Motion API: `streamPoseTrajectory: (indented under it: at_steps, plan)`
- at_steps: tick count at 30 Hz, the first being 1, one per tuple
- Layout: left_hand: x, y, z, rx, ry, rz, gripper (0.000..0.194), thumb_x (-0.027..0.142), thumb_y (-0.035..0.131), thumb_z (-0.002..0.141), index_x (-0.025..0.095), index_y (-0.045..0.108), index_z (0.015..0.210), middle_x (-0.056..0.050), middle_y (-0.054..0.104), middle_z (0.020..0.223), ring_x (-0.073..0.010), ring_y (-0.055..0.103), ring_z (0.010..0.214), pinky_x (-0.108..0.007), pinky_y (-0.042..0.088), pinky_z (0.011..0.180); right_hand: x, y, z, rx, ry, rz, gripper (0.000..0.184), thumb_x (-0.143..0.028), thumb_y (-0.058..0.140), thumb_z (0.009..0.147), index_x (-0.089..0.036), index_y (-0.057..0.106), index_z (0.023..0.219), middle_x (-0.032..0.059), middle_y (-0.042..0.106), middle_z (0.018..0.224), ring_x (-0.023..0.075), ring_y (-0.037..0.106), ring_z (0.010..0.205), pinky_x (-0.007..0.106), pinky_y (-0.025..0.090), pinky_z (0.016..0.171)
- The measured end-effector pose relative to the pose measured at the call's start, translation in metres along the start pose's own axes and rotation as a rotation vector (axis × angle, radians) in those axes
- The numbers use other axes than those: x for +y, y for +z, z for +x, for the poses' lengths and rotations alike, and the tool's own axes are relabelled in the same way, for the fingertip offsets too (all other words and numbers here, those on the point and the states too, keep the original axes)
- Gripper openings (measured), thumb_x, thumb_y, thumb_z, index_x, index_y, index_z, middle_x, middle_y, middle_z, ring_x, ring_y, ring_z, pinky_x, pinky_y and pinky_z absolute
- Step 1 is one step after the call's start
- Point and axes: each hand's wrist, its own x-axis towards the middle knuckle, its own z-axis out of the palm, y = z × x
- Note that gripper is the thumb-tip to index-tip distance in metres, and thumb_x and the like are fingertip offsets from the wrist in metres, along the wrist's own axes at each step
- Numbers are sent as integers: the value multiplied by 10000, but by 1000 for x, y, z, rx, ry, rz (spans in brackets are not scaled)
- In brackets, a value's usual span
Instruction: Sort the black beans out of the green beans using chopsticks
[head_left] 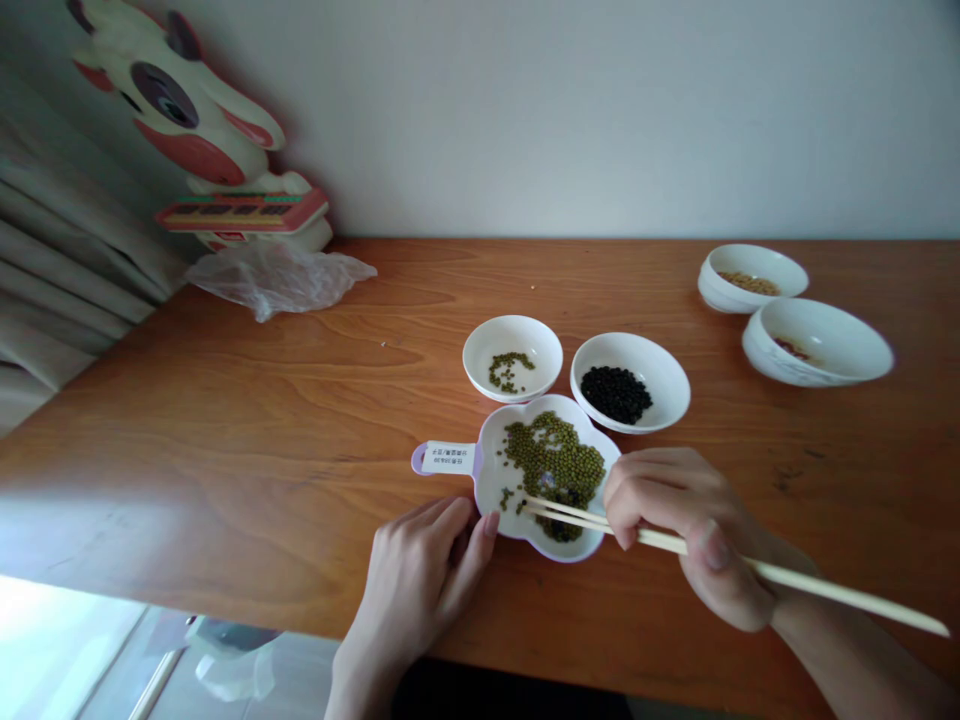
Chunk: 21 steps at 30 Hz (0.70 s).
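Note:
A white, flower-shaped dish with a lilac rim and a labelled handle [450,458] holds green mung beans [556,450], with a few dark beans among them near the front. My left hand [427,565] has its fingers curled at the dish's near left rim, the thumb on the edge. A pair of pale chopsticks [652,540] is gripped in my right hand [694,530]; their tips reach into the dish, close together beside a few loose beans. Whether a bean is pinched between them is too small to tell.
Behind the dish stand a white bowl [472,372] with some green beans and another bowl [671,368] with black beans. Two more bowls, one with tan contents [750,283] and one with reddish bits [847,345], sit farther right. A cow-shaped toy keyboard [244,215] and crumpled plastic bag [281,280] lie back left.

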Motion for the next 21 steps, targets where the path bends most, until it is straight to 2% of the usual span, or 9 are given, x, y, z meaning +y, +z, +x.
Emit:
streamPoseTrajectory:
  at_steps: [8,14,17,21]
  plan:
    - [0,0,-1,-2,-2,7,367,374,495,1084,211,458,758,29,604,693,-119,561,611,-250,335,607,1,1,0,36,-37,-6,654,-597,183,1107,-195,556,751,20,612,673,145,559,629,314,382,646]
    - [1,0,0,-4,16,15,365,369,482,1089,214,463,759,27,610,688,-123,573,608,-251,342,604,-4,0,-4,186,-77,2,669,-614,219,1101,-197,573,717,12,593,641,146,545,593,320,391,624]
    - [0,0,1,2,24,27,360,368,485,1087,215,474,761,21,626,698,-129,595,618,-250,356,604,-1,-10,-11,292,-172,-162,664,-591,203,1104,-203,622,767,38,617,683,172,560,610,350,402,620]
    - [-3,2,2,21,48,39,369,360,483,1088,214,482,749,23,621,675,-122,598,587,-247,370,595,9,-28,-17,462,-360,-596,638,-525,207,1116,-211,666,803,69,648,714,210,608,666,377,426,609]
